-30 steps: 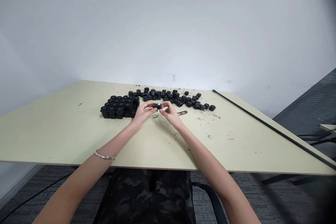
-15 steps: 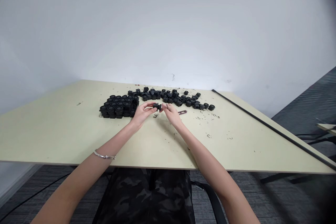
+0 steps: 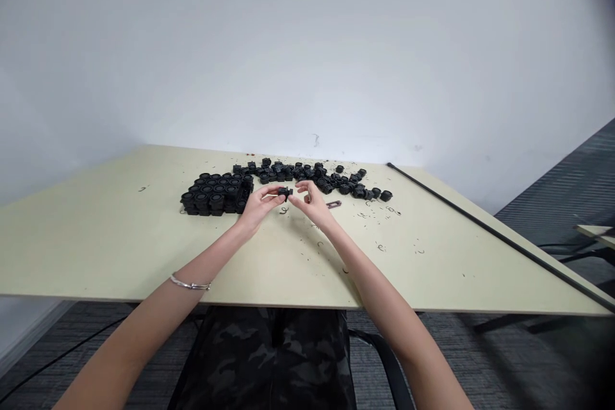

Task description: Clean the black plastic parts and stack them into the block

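the left hand (image 3: pixel 259 204) is mostly closed, its fingertips (image 3: pixel 277 191) pinching a small, squat black moulded plastic piece (image 3: pixel 285 193) in the air above the table, near the middle of the frame. the right hand (image 3: pixel 314 202) is half open with curved fingers, just beside that piece, and appears to have hold of nothing. a thin silver chain bracelet (image 3: pixel 189 284) circles the left wrist.

just below the right hand lies a narrow, flat dark metal strip (image 3: pixel 333 204). to the left of the hands sits a tight block of joined black plastic pieces (image 3: pixel 214 195), their round openings facing up. a loose, lumpy band of similar black pieces (image 3: pixel 298 172) runs behind the hands toward the right. tiny dark curled shavings (image 3: pixel 380 247) are scattered over the matte, pale cream-green tabletop (image 3: pixel 96 250). a long, slim black rod (image 3: pixel 500 238) lies along the table's right edge. below the table's near edge, at the bottom of the frame, are the person's dark camouflage trousers (image 3: pixel 269 359), with grey ribbed carpet (image 3: pixel 552 205) at the right.
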`<state>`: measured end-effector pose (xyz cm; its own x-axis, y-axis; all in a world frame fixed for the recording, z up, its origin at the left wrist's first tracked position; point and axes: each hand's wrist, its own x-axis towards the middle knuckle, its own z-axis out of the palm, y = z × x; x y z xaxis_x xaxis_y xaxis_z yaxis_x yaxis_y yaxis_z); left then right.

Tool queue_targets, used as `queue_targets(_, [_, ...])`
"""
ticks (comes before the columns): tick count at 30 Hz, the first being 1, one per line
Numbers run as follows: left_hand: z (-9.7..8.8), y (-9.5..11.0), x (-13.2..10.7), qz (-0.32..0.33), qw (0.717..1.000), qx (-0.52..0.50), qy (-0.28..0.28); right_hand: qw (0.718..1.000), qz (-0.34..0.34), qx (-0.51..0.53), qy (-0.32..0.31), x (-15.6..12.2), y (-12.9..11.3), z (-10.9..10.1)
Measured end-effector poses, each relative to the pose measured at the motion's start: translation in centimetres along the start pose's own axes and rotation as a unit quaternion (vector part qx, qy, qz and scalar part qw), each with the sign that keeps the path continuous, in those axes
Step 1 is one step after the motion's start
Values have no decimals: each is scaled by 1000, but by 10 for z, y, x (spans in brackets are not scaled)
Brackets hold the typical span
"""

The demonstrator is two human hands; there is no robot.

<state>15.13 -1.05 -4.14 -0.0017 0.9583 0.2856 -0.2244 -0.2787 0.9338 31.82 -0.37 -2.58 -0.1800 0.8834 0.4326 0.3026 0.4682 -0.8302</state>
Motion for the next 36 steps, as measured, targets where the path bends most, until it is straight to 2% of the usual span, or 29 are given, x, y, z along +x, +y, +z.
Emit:
queue_targets(2, [0,0,0,-6,1000,0,-6,1000,-16,-10,-13,0,0,0])
queue_targets(7, [1,1,-2,-11,1000,3,-19,999,22,-44,4,0,-2,-1])
queue_targets(12, [0,0,-1,-7,1000,4,-9,999,-28,-16,-13,-2,-6,-1])
queue_targets(18, [-1,-1,0,-7,1000,15,-22,997,14,-69,-3,0,-4,-3])
queue_targets(23, [-1,-1,-1,-6,1000,16,-16,998,-28,-63,0,-1,-5,-3])
queue_targets(28, [0,-1,-1,-11,1000,17,-23,997,17,-64,25,-1,-6,-6])
queue_targets(33, [0,1,-2,-11,1000,10,-20,996,-32,-81,5,-1,-8,-6])
queue_targets(36, [1,2,-3,-16,999,13,-27,997,3,-77,26,-1,-10,-6])
